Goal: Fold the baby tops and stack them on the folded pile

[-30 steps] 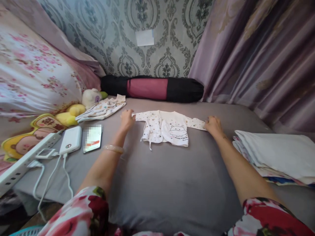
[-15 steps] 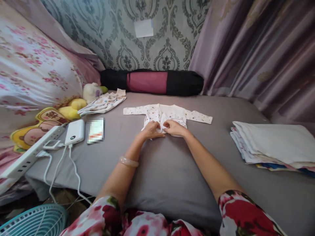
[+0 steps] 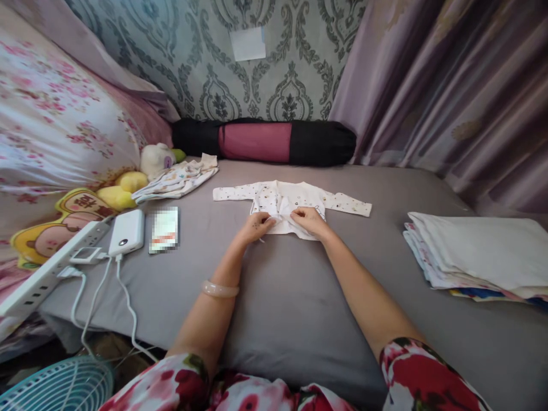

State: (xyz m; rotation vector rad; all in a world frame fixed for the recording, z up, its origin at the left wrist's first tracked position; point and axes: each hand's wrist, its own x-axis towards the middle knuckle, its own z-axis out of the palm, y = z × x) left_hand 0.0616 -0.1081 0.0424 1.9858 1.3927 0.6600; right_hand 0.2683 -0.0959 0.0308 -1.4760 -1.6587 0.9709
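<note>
A small white baby shirt (image 3: 295,194) with a fine print lies on the grey sheet, its long sleeves stretched out to both sides. My left hand (image 3: 257,225) is at the shirt's lower left front, thumb and fingers pinched on what looks like a thin tie string. On the right part of the front, my right hand (image 3: 310,221) pinches too, apparently on the other end of a tie. The strings are mostly hidden by my fingers. Between both hands the lower front of the shirt shows, with its hem towards me.
Folded cloths (image 3: 483,248) are stacked at the right. Another printed garment (image 3: 180,178) lies back left beside plush toys (image 3: 128,185). A power bank (image 3: 127,233) with cables and a power strip (image 3: 55,268) are on the left. A long bolster (image 3: 257,141) lines the wall.
My hands have moved apart, the left one slightly left and the right one slightly right and up. More of the shirt's lower front shows between them.
</note>
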